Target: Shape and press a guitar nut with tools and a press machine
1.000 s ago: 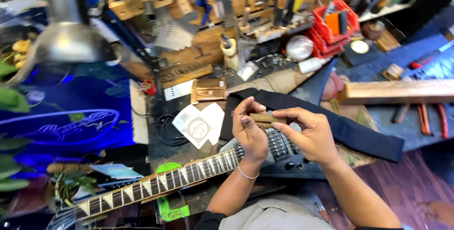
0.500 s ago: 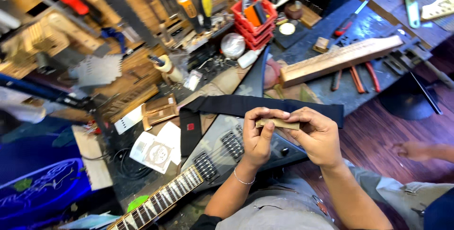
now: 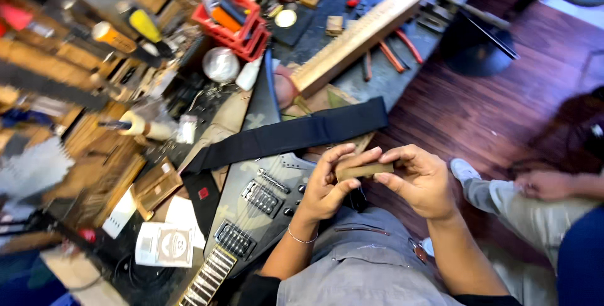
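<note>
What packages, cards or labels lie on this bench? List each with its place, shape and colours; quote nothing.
Printed card: bench's near left, beside the guitar neck; rectangular, white with a dark round emblem.
Red label: on the black strap; small square.
White sheet: left of the card; plain, narrow.

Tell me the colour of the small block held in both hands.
Tan-brown small block, seen in the head view.

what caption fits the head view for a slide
Left hand and right hand hold a small brown block above a black electric guitar on a cluttered workbench.
</note>
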